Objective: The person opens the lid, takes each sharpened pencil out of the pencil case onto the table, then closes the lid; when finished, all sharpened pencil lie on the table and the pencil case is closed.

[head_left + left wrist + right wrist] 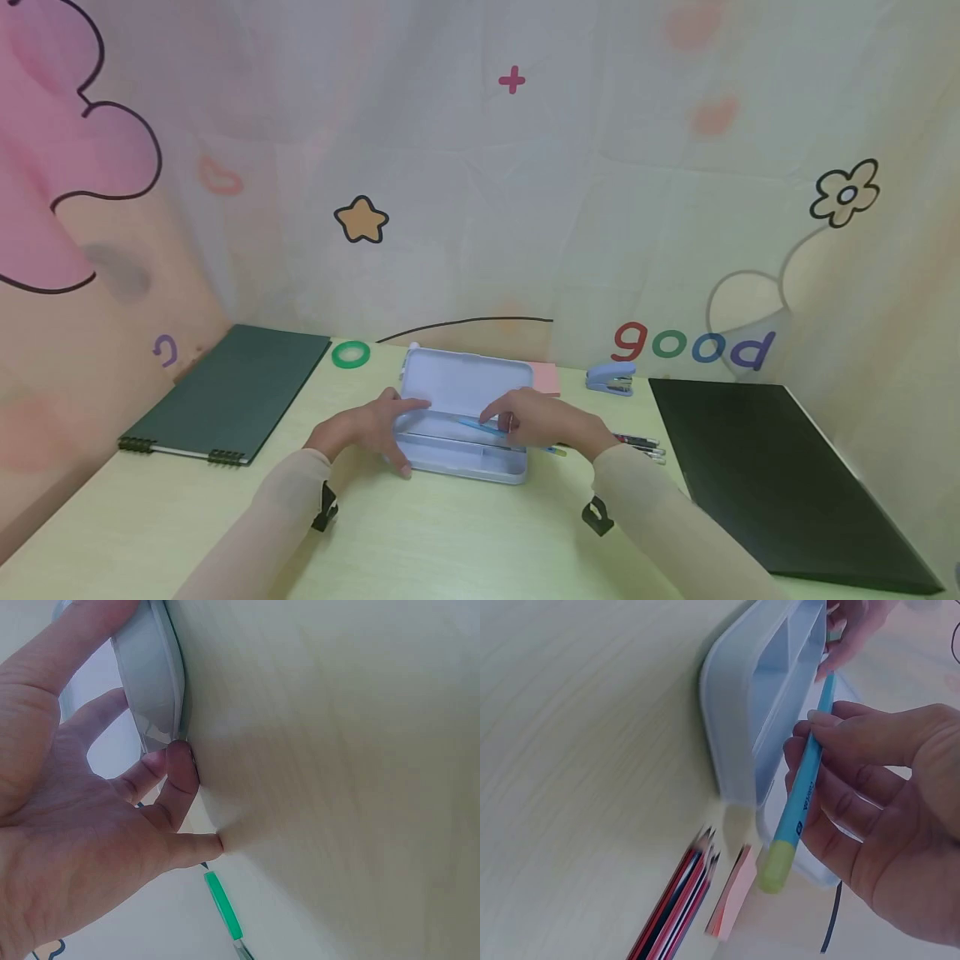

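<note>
Open pencil case [465, 375] on counter [465, 542] | left hand [372, 425] grips its nine-o'clock end, we think for steadiness | right hand [536, 417] pinches blue pen [799, 791] above three-o'clock half, roughly lengthwise, perhaps to suit its shape

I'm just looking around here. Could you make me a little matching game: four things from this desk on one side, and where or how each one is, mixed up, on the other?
Things
1. Pencil case
2. Blue writing tool
3. Green ring
4. Stapler

Place or state
A. Between the pink pad and the black board
B. Pinched in the right hand
C. Lying between the dark green notebook and another thing in the first column
D. Lid open, with the left hand on it

Right pairs: 1-D, 2-B, 3-C, 4-A
</note>
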Action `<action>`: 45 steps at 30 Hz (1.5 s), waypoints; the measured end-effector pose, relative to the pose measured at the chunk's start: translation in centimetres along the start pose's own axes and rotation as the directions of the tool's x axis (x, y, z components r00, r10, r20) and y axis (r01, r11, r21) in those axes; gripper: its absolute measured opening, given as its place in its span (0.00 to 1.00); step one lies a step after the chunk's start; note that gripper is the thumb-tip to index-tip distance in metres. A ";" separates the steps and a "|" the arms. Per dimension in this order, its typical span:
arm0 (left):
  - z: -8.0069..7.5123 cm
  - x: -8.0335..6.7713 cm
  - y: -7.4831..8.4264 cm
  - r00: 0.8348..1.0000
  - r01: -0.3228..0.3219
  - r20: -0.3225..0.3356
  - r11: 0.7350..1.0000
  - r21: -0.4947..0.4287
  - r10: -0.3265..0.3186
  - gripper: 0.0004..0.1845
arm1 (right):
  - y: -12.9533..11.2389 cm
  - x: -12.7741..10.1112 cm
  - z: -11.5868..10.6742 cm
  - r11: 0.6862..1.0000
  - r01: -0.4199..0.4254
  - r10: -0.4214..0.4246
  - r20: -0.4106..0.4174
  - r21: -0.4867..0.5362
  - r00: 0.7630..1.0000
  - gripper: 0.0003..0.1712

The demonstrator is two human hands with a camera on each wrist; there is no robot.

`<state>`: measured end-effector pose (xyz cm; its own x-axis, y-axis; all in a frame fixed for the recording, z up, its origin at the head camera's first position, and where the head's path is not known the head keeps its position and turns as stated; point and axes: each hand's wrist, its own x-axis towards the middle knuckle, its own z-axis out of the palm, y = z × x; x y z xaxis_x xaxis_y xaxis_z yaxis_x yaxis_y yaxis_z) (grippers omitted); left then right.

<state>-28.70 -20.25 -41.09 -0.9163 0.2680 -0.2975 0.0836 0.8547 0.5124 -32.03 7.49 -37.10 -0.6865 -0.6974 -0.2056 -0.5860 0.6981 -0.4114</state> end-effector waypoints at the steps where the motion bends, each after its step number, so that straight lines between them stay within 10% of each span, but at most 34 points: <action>1: 0.0 0.0 0.0 1.000 -0.001 0.000 1.000 -0.004 0.001 0.54 | 0.3 -0.4 -0.1 1.000 -0.010 0.010 -0.003 0.008 1.000 0.22; 24: -0.1 -0.2 0.1 1.000 0.005 -0.001 1.000 -0.020 -0.005 0.55 | 8.3 -8.4 -0.9 0.993 -0.068 0.055 -0.136 -0.092 0.989 0.15; 45: -0.1 -0.2 0.1 1.000 -0.007 0.003 1.000 -0.017 0.007 0.54 | 9.2 -9.5 1.6 0.960 -0.113 0.050 -0.240 -0.257 0.970 0.09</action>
<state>-28.50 -20.24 -40.91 -0.9147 0.2753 -0.2960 0.0834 0.8450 0.5282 -30.18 20.29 -40.38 -0.7982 -0.6023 -0.0072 -0.5953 0.7907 -0.1429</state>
